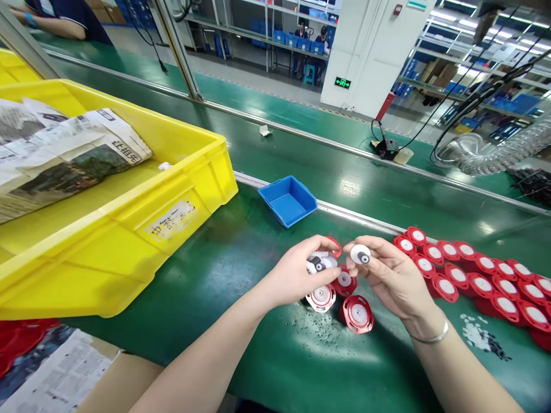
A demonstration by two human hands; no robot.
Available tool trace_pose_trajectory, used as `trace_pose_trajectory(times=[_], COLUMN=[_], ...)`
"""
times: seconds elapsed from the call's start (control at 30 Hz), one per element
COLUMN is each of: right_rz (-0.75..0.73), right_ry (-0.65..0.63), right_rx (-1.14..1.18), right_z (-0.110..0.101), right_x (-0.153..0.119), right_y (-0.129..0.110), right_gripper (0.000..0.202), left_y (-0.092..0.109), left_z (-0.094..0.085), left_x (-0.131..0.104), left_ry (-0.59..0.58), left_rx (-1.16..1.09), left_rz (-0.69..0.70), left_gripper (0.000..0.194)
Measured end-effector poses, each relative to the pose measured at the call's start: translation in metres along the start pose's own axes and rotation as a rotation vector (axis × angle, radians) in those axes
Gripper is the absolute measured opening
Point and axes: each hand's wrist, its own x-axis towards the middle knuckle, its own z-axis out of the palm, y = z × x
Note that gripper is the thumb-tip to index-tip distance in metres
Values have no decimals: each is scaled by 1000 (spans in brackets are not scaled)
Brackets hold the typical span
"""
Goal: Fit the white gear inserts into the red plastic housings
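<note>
My right hand [390, 275] pinches a small white disc [360, 254] with a dark, ringed hub between thumb and fingers. To its left, my left hand [297, 272] is curled round white toothed parts [322, 262] with a dark piece among them; how many it holds is hard to make out. Below the hands, red round housings [359, 314] with white toothed wheels lie on the green bench, partly covered by my fingers. Small dark bits [322, 332] are scattered in front of them.
A yellow crate [181, 223] with newspaper in it stands at left. Beyond my hands sits a blue tray [287, 201]. Many red housings with white discs [482, 284] cover the right side, near loose white and black pieces [482, 335]. A metal rail [365, 215] crosses behind.
</note>
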Motion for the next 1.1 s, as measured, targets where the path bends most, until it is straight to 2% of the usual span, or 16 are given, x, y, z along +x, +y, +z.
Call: trace_pose_trajectory(times=[0.1, 0.2, 0.3, 0.4, 0.53, 0.73, 0.8, 0.93, 1.1], right_rz=[133, 200, 231, 245, 173, -56, -140, -231, -246], right_ry=[79, 107, 132, 140, 53, -273, -338, -410, -469], right_rx=[200, 303, 336, 304, 91, -678, -845, -905, -943], right_z=[6, 14, 20, 22, 23, 35, 41, 51, 54], right_x=[2, 5, 7, 9, 11, 20, 26, 35, 41], right_y=[2, 1, -2, -2, 3, 19, 23, 30, 33], right_gripper=[23, 24, 25, 23, 16, 16, 18, 19, 22], left_y=[1, 2, 2, 1, 0, -4, -4, -1, 0], left_z=[0, -2, -7, -13, -17, -23, -25, -28, -28], left_x=[1, 3, 5, 7, 10, 12, 12, 11, 10], left_ry=[65, 179, 336, 443, 542, 635, 654, 668, 652], left_rx=[-180, -415, -583, -706, -833, -927, -938, -960, -990], left_rz=[-96, -184, -202, -166, -106, -61, -47, -43, -63], left_gripper=[30, 35, 35, 31, 28, 26, 26, 24, 28])
